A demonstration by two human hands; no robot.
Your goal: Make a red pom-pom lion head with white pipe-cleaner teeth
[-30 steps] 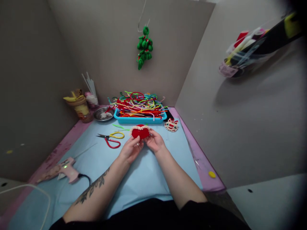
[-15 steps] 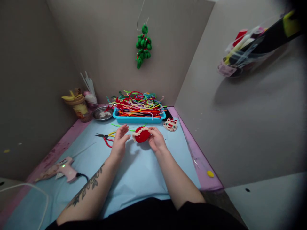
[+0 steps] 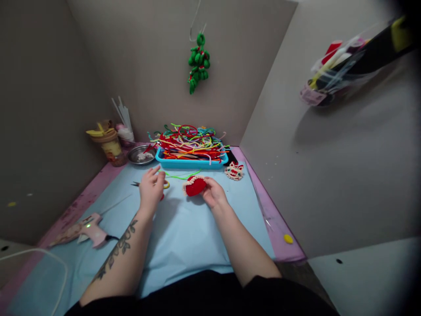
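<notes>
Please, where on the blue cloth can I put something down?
Bare cloth shows between the forearms, nearer the body than the red piece; also between the right forearm and the pink table edge. Crowded: the back, by the tray and metal bowl; the left, by the glue gun and scissors.

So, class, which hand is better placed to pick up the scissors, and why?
Probably the left hand: it looks empty and partly covers the scissors in this view. The right hand holds the red piece.
</notes>
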